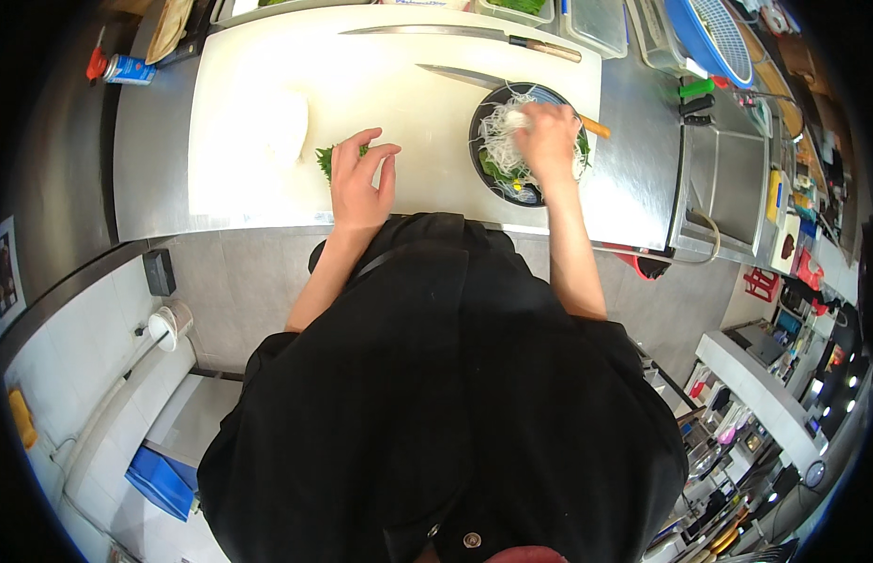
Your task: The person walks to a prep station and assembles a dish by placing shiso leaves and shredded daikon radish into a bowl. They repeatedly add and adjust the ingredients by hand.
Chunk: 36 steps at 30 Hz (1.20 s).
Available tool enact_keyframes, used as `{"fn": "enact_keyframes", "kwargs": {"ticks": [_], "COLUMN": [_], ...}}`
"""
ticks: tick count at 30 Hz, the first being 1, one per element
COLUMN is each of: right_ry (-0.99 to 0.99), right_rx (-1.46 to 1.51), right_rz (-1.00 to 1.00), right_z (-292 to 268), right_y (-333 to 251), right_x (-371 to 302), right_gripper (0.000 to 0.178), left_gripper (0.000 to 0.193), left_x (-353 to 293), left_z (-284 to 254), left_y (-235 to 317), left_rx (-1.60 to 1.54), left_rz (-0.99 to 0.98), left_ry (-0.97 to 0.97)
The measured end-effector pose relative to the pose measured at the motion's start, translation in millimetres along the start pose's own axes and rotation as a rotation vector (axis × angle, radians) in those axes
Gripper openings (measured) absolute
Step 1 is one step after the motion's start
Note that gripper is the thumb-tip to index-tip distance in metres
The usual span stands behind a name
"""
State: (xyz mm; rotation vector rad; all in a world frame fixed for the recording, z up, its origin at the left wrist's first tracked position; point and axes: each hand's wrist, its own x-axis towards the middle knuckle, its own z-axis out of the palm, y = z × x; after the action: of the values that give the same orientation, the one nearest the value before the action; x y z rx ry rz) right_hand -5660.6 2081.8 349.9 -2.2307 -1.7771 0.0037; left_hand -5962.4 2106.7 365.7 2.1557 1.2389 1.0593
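Observation:
On the right of the white cutting board stands a dark round bowl. It holds thin white shreds that look like shredded radish, green leaves and a small yellow flower. My right hand is over the bowl, its fingers closed on a white clump of the shreds. My left hand hovers over the board with its fingers apart and nothing visible in them. A green serrated leaf lies beside and partly behind it. Further left, a pale white piece blends into the bright board.
A long knife lies across the board's far side; a second knife runs behind the bowl. Containers and a blue basket stand at the back right. A steel sink is at the right, a spray can far left.

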Motion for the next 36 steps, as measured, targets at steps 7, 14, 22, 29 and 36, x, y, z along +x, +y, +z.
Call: {"fn": "enact_keyframes", "kwargs": {"ticks": [7,14,22,29,36], "right_ry": [-0.11,-0.098,-0.15,-0.243,-0.133], "right_rx": [0.73,1.088,1.211,1.471,1.195], "right_rz": [0.352,0.431,0.437,0.29,0.189], "right_z": [-55.1,-107.0,-153.7,-151.5,-128.4], "right_y": [47.4,47.6,36.5,20.3,-44.8], "right_x": [-1.5,-2.4,19.7,94.2,213.5], "right_gripper": [0.028,0.025,0.028,0.032,0.034], "left_gripper": [0.016,0.015,0.019,0.021,0.022], "left_x": [-26.1,-41.6,-34.1,-39.1,-37.1], "left_z": [-20.6,-27.6,-23.4,-33.0,-45.2], "left_y": [-17.9,-27.0,-33.3,-46.9,-55.5], "left_rx": [0.071,0.083,0.075,0.11,0.036], "left_rz": [-0.134,-0.232,-0.278,-0.298,-0.367], "left_ry": [0.066,0.069,0.05,0.108,0.123]}}
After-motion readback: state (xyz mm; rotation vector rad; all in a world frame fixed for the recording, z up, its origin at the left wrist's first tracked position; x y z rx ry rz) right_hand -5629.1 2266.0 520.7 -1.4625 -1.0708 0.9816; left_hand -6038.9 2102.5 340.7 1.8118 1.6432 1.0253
